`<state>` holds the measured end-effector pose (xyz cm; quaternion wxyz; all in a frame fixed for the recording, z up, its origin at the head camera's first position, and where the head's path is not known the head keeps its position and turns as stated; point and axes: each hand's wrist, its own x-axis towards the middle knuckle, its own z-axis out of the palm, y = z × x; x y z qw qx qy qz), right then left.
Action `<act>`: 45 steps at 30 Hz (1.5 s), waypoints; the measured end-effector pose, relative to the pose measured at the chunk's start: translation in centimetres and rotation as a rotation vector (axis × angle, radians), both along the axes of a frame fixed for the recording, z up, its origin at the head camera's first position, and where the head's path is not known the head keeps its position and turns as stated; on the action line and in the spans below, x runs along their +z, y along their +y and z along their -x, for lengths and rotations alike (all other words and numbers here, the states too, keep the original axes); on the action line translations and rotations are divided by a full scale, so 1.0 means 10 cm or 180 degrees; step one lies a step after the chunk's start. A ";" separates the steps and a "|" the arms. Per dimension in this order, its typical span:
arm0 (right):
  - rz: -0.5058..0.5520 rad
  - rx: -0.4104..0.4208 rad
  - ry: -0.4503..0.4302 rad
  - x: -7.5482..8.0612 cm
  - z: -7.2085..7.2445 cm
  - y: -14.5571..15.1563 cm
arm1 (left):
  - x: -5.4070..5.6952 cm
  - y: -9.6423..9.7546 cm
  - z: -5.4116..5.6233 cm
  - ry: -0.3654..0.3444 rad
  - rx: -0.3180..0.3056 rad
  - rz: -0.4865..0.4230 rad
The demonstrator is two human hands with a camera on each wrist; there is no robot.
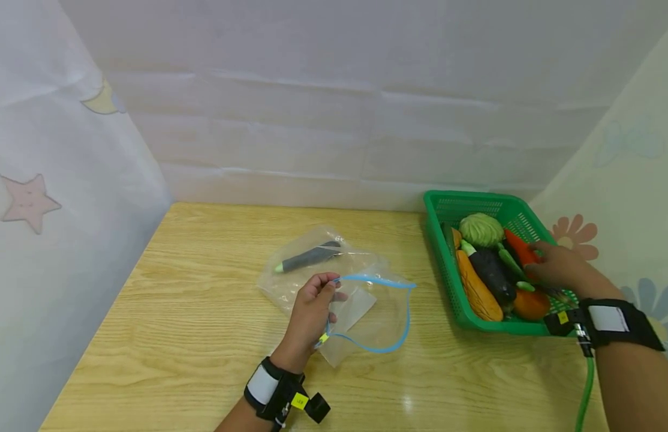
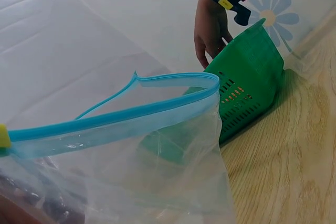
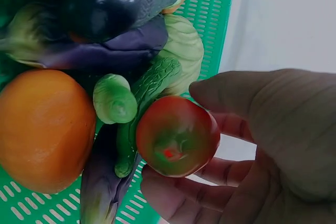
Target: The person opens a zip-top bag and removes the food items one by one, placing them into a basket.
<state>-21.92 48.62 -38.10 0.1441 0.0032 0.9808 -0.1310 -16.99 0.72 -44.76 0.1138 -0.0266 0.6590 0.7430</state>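
My left hand [image 1: 312, 306] pinches the rim of a clear zip bag [image 2: 157, 182], whose blue seal [image 1: 390, 350] stands parted in a wide loop. At the right, my right hand [image 1: 563, 267] reaches into a green basket [image 1: 442, 270]. Its thumb and fingers [image 3: 220, 90] curl round a long red carrot-like vegetable [image 1: 520, 246], seen end-on with a green-tinged top in the right wrist view. Close by in the basket lie a dark eggplant [image 1: 490, 273], a thin green vegetable [image 3: 126, 145], a round orange vegetable [image 3: 44, 129] and a pale green cabbage [image 1: 481, 230].
Behind the left hand, another clear bag [image 1: 274, 288] lies on the wooden table [image 1: 167, 336], with a long dark vegetable [image 1: 309, 257] inside. A ridged orange vegetable [image 1: 477, 288] sits along the basket's left side. White cloth [image 1: 312, 144] hangs behind the table.
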 end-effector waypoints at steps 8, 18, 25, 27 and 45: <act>-0.0043 0.0056 -0.0045 0.05 -0.02 -0.07 | 0.00 0.02 -0.02 0.0051 -0.0024 -0.0033; 0.0148 0.0383 0.1076 0.28 -0.22 -0.80 | 0.03 0.06 -0.03 0.0090 -0.0069 -0.0182; 0.0570 0.1544 0.2008 0.38 -0.44 -1.61 | 0.05 0.10 -0.04 0.0034 -0.0090 -0.0206; 0.0697 0.1979 0.2066 0.37 -0.48 -1.81 | 0.06 0.11 -0.04 0.0015 -0.0095 -0.0232; 0.0926 0.2331 0.0913 -0.36 -0.41 -3.00 | 0.29 0.18 -0.25 0.0421 -0.0346 -0.0457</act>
